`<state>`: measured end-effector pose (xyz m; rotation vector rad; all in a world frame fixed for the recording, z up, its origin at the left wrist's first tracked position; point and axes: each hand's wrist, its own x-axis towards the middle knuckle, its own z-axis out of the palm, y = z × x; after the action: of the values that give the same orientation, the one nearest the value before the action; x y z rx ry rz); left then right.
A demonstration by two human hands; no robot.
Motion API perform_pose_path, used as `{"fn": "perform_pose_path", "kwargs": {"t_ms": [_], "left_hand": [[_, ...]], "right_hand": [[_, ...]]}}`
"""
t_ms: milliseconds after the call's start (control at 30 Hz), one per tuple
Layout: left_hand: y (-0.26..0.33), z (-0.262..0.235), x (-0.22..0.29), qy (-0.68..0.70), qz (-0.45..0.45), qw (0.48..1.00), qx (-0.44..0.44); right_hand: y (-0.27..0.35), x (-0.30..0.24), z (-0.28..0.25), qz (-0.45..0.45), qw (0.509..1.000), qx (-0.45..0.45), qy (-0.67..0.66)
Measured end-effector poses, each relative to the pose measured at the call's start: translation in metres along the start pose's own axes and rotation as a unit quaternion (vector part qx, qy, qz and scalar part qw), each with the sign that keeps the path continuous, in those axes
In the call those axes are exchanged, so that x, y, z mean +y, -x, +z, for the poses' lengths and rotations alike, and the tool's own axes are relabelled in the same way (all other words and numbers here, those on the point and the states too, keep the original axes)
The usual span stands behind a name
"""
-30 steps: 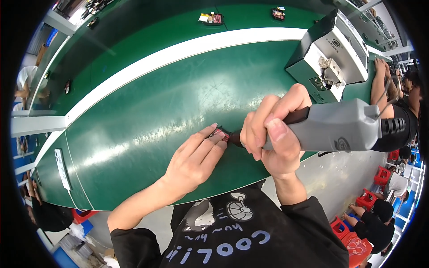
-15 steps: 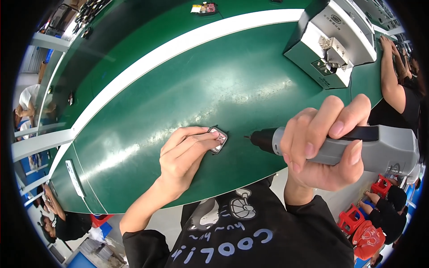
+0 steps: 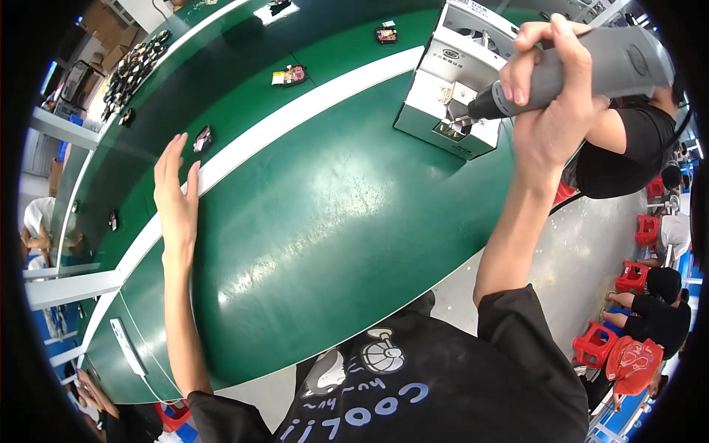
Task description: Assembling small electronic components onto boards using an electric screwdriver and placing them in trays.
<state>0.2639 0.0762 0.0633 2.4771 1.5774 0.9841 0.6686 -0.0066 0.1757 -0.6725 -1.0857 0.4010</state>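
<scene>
My left hand (image 3: 177, 196) is stretched out over the white strip at the far left, fingers extended and apart, with nothing in it. Just beyond its fingertips lies a small dark-rimmed device (image 3: 202, 139) on the far green surface. Wrapped around a grey electric screwdriver (image 3: 546, 77) with a black nose, my right hand (image 3: 557, 122) is raised at the upper right. The screwdriver's tip is at the metal front of a white and dark box-shaped screw feeder (image 3: 447, 133); whether it touches a screw is too small to tell.
Beyond the white divider strip (image 3: 295, 114), more small devices (image 3: 289, 74) lie on the green surface. A white power strip (image 3: 127, 345) lies at the left of the green table (image 3: 332, 244). A person in black (image 3: 624, 155) sits close on the right, near red stools (image 3: 594, 343).
My left hand has left the table's middle, where it held the small device, and reached far left past the strip. My right hand has carried the screwdriver up to the feeder.
</scene>
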Motion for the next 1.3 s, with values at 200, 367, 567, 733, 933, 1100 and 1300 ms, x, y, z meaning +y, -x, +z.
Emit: {"fn": "perform_pose_path", "kwargs": {"t_ms": [200,367,567,733,933,1100,1300], "left_hand": [[0.034,-0.040,-0.135,-0.360,-0.171,0.917,0.010],[0.073,-0.089,-0.240,-0.218,-0.207,0.952,0.060],[0.060,-0.089,-0.245,-0.150,-0.162,0.973,0.073],[0.052,-0.090,-0.260,-0.139,-0.145,0.976,0.088],[0.038,-0.072,-0.190,-0.080,-0.154,0.982,0.076],[0.059,-0.033,-0.009,0.118,-0.085,0.988,-0.055],[0.076,-0.013,0.094,0.162,0.105,0.960,-0.202]], "right_hand": [[-0.003,0.009,0.008,0.037,0.998,0.048,0.035],[-0.007,0.012,0.010,0.058,0.994,0.054,0.068],[0.009,0.005,0.019,0.127,0.991,0.013,0.036],[0.045,-0.015,0.033,0.123,0.991,-0.003,-0.049],[0.072,-0.028,0.038,0.135,0.990,-0.019,-0.039],[0.085,-0.034,0.045,0.119,0.984,-0.086,-0.104],[0.101,-0.042,0.063,0.165,0.974,-0.059,-0.142]]}}
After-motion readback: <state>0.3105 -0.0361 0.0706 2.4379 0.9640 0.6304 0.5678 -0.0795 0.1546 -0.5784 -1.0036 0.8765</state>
